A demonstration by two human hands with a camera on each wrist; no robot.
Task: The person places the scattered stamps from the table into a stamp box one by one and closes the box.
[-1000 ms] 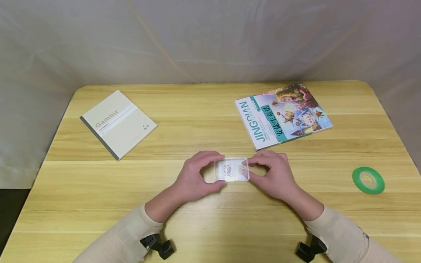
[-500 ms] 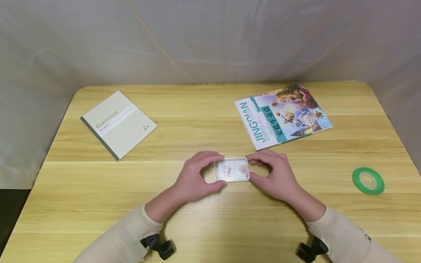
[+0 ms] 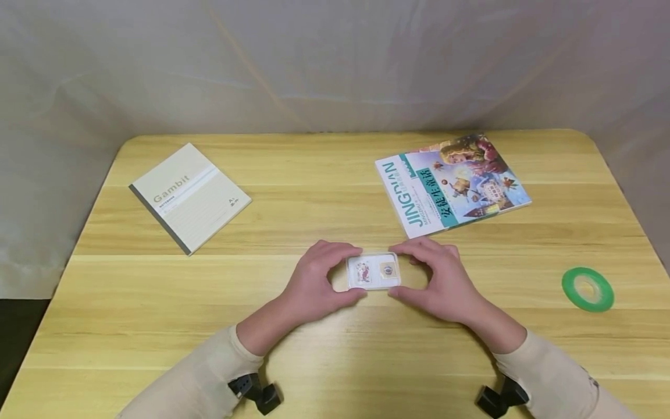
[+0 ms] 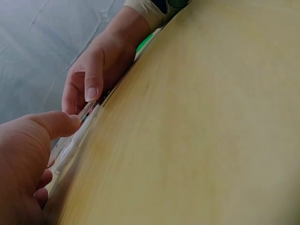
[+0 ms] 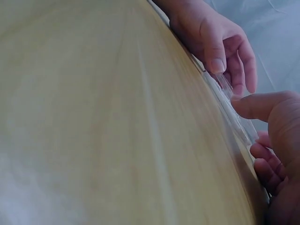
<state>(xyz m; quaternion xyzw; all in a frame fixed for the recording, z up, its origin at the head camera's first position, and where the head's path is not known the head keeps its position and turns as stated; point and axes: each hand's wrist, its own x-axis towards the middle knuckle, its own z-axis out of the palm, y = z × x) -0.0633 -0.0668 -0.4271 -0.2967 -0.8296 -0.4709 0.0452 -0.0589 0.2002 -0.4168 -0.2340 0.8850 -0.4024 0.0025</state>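
Observation:
A small, flat clear plastic case (image 3: 374,272) with a white inside lies at the middle of the table. Two little pictures show through it, a reddish one at left and a gold-and-blue one at right. My left hand (image 3: 313,284) holds its left end, thumb on the near edge and fingers on the far edge. At the opposite end my right hand (image 3: 444,284) grips it the same way. Both wrist views show a clear upper part (image 4: 86,111) between the fingertips, tilted slightly off the white lower part (image 5: 234,119); how far they are joined I cannot tell.
A beige notebook (image 3: 191,198) lies at the back left of the wooden table (image 3: 335,372). Toward the back right are overlapping picture books (image 3: 455,186). One green tape roll (image 3: 587,289) rests near the right edge. Grey cloth (image 3: 335,64) hangs behind.
My right fingertips have moved off the case's right end, uncovering the gold-and-blue picture, and now hold its near and far edges. The case and left hand have shifted slightly right.

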